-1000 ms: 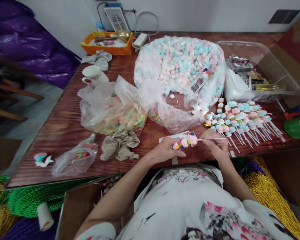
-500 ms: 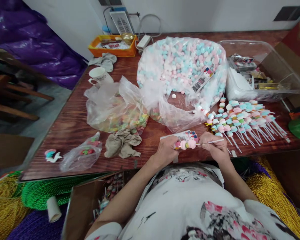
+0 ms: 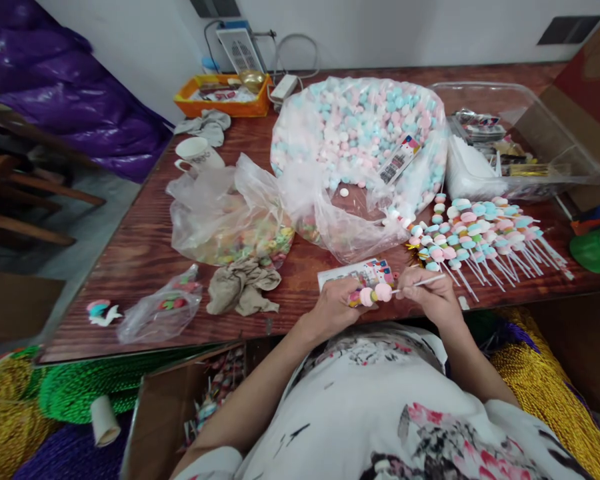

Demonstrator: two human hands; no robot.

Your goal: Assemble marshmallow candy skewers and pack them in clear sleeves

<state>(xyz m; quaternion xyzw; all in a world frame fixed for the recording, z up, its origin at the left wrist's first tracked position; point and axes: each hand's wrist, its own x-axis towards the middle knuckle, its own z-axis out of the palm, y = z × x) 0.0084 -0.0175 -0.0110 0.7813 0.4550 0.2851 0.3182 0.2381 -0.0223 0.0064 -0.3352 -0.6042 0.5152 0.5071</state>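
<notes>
Left hand [image 3: 336, 303] is closing its grip around the left end of a pink, green and yellow row of round soft pieces [image 3: 383, 292]; its thumb was stretched out below a second ago, now it's tucking out of sight. Right hand [image 3: 429, 293] is pinching a thin white stick [image 3: 434, 279] at the row's right end, fingertips together on it, and the stick is now tilting up more steeply. Row is staying between both hands, over the worktop's [image 3: 145, 267] front edge; likely still being adjusted on its stick, so not finished. White printed cards [image 3: 350, 272] are lying just behind. Pastel pink-and-blue skewers [image 3: 480, 223] are lying piled to the right; a clear plastic bag of pastel pieces [image 3: 350, 113] is sitting farther back.
</notes>
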